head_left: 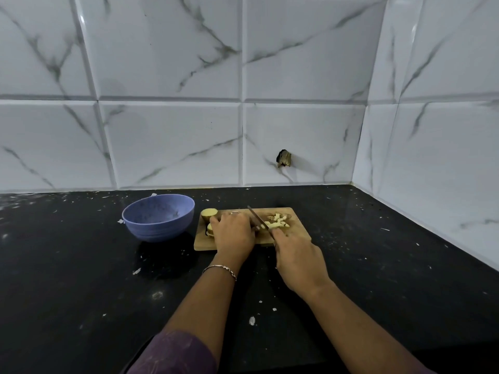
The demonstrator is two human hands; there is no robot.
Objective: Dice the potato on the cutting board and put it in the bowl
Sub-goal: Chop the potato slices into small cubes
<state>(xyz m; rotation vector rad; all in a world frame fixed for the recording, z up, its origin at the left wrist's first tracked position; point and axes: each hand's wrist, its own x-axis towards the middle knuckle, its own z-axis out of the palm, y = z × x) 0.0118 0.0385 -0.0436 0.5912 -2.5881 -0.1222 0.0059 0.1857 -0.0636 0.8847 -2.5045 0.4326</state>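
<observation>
A wooden cutting board (297, 233) lies on the black counter. My left hand (233, 234) covers and holds down potato pieces near the board's middle; the piece under it is mostly hidden. A potato end piece (209, 213) sits at the board's far left corner, and another slice (209, 229) peeks out left of my hand. My right hand (295, 259) grips the handle of a knife (258, 220), whose blade points away from me beside my left fingers. Several diced potato bits (278, 222) lie right of the blade. A blue bowl (158, 217) stands left of the board.
The black counter (81, 279) is speckled with white flecks and scraps. Marble-patterned tiled walls rise behind and at the right, meeting in a corner. A chipped hole (283, 158) marks the back wall above the board.
</observation>
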